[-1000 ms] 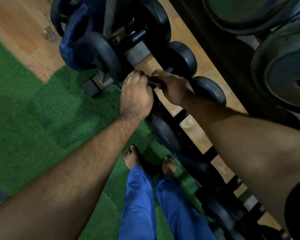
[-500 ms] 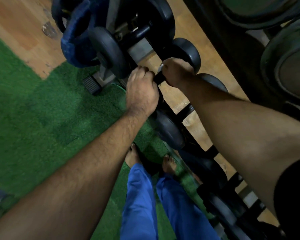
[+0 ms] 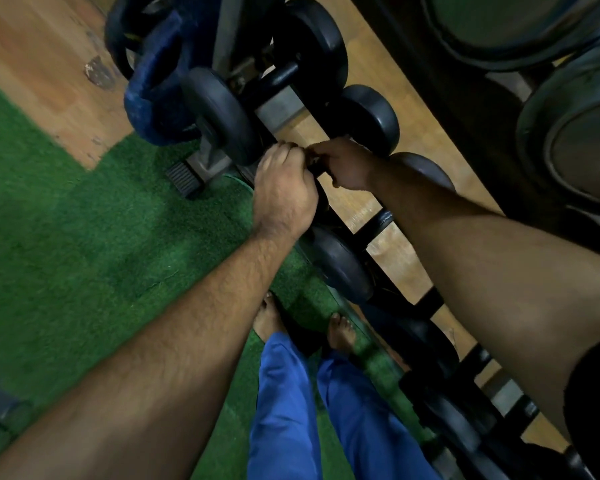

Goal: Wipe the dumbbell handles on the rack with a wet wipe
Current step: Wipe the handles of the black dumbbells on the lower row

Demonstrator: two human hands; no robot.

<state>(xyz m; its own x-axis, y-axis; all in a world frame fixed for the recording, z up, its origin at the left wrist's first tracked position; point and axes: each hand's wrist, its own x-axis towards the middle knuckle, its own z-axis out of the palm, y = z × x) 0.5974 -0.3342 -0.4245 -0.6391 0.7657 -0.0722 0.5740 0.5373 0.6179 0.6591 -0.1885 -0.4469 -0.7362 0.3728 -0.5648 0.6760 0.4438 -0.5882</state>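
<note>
Our bare feet (image 3: 268, 318) and blue trousers (image 3: 284, 403) stand on green turf (image 3: 66, 237) along the near edge of the dumbbell rack (image 3: 426, 301), which runs from the lower right up toward the top centre. Above them, our left hand (image 3: 284, 192) is curled over the near end of a dark dumbbell handle (image 3: 315, 167) on the rack, fingers wrapped round it. Just beside it, almost touching, our right hand (image 3: 345, 164) is closed round the same handle further along; the wet wipe is hidden from us, so we cannot tell whether that hand holds it. One black head of this dumbbell (image 3: 340, 265) shows below the left wrist, at the rack's near rail. Further along sit more black dumbbells (image 3: 222, 116) and a blue kettlebell (image 3: 153, 95) at the rack's far end, over wooden floor (image 3: 32, 57). Large weight plates (image 3: 582, 140) fill the upper right.
</note>
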